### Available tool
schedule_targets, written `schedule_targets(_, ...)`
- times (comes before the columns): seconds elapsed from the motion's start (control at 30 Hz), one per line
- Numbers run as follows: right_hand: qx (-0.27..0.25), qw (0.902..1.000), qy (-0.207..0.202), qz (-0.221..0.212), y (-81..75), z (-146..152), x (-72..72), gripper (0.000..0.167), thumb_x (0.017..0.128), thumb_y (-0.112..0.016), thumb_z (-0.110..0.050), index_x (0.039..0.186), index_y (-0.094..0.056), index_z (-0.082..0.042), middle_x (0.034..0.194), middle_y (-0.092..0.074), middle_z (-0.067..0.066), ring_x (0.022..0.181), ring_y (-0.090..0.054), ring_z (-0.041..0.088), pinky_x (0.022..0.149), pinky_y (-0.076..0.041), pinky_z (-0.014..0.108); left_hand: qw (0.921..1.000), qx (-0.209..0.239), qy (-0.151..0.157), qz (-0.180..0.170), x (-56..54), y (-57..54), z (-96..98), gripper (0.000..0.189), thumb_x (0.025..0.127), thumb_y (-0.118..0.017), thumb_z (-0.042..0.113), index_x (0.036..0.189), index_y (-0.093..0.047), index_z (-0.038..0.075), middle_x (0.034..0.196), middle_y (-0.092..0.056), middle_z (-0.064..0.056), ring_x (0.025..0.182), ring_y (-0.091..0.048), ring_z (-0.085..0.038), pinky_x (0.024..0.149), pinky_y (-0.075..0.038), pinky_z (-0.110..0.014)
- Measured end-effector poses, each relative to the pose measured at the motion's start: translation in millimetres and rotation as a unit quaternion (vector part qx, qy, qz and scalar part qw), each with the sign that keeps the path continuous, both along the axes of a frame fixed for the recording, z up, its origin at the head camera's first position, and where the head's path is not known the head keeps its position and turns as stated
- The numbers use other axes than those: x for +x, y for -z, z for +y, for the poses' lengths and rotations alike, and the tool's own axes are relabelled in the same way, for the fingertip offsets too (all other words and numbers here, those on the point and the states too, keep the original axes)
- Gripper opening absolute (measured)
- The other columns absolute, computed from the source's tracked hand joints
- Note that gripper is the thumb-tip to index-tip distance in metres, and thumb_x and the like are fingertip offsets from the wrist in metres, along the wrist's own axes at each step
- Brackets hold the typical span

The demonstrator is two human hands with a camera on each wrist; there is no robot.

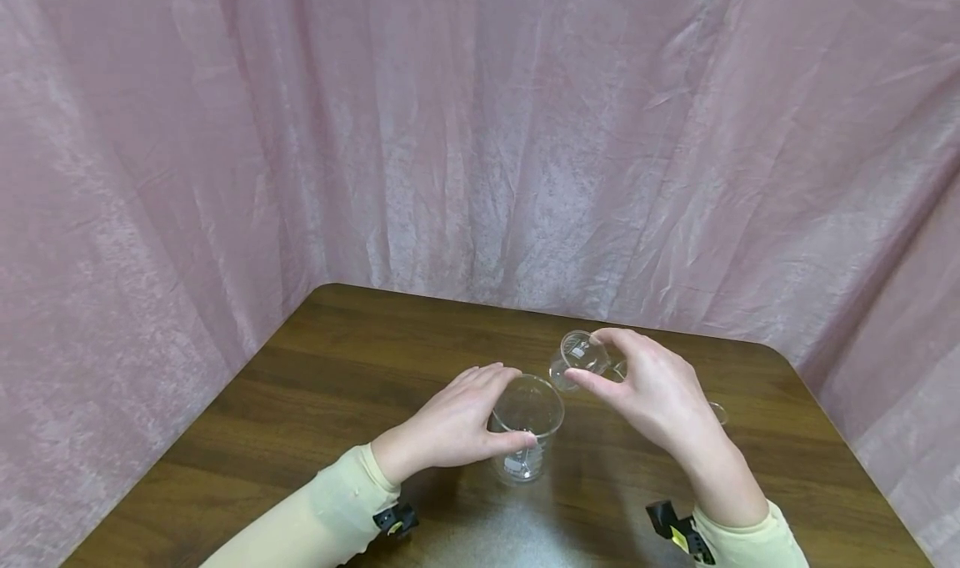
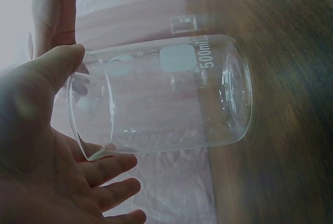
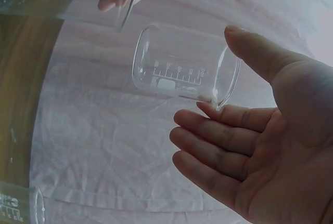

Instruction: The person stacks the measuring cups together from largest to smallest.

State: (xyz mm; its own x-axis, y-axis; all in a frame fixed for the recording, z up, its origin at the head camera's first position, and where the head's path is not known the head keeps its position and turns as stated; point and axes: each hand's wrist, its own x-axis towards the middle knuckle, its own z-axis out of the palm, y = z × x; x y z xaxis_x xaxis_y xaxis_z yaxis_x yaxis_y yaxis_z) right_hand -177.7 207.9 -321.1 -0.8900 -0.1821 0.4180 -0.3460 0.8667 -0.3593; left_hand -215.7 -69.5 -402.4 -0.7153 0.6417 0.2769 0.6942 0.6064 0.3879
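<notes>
A large clear glass beaker (image 2: 156, 99), marked 500 ml, stands upright on the wooden table. My left hand (image 1: 468, 418) holds it at the rim, thumb on the near side and fingers on the far side. To its right, my right hand (image 1: 656, 384) pinches a small glass beaker (image 3: 182, 65) by the rim between thumb and forefinger. This small beaker is lifted above the table and tilted in the head view, its base toward the large beaker. The other fingers of my right hand extend loosely past it.
More clear glassware (image 1: 719, 413) sits on the right of the table, partly hidden behind my right hand and wrist; one printed beaker (image 3: 21, 206) shows low in the right wrist view. Pink curtains (image 1: 480, 134) hang close around the wooden table (image 1: 300, 384).
</notes>
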Motion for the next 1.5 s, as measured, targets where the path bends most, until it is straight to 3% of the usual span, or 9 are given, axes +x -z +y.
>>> schedule_targets(0.43,-0.018,0.9985,-0.023,-0.046,1.6,-5,1.6,0.061,0.095,-0.082,-0.061,0.136,-0.074,-0.017,0.122,-0.078,0.0,0.074,-0.058,0.015,0.083,-0.055,0.047,1.0,-0.004,-0.002,-0.003,0.7,0.2,-0.1,0.082,0.098,-0.076,0.063,0.156,-0.055,0.009,0.157,-0.06,-0.01,0.154,-0.047,-0.037,0.13,-0.034,-0.054)
schedule_targets(0.57,-0.022,0.9982,-0.028,-0.049,3.5,-8,1.8,0.059,0.095,-0.084,-0.059,0.135,-0.074,-0.017,0.125,-0.078,-0.001,0.097,-0.071,0.022,0.091,-0.058,0.054,1.0,-0.004,-0.002,-0.003,0.7,0.2,-0.1,0.083,0.097,-0.077,0.063,0.156,-0.055,0.008,0.156,-0.06,-0.01,0.153,-0.048,-0.037,0.129,-0.035,-0.053)
schedule_targets(0.73,-0.023,0.998,-0.034,-0.048,6.9,-11,0.5,0.058,0.094,-0.085,-0.057,0.135,-0.074,-0.016,0.129,-0.077,0.0,0.12,-0.072,0.03,0.099,-0.057,0.059,1.0,-0.003,-0.003,0.003,0.2,1.3,0.2,0.081,0.096,-0.078,0.063,0.155,-0.056,0.011,0.151,-0.063,-0.006,0.15,-0.051,-0.033,0.128,-0.037,-0.051)
schedule_targets(1.5,0.011,0.9968,-0.061,-0.05,16.7,-25,-1.2,0.06,0.094,-0.084,-0.057,0.132,-0.075,-0.012,0.127,-0.078,0.002,0.118,-0.074,0.03,0.1,-0.055,0.061,1.0,0.003,0.0,0.0,0.7,0.0,1.0,0.077,0.097,-0.079,0.06,0.153,-0.057,0.013,0.151,-0.063,-0.006,0.152,-0.049,-0.035,0.129,-0.036,-0.052)
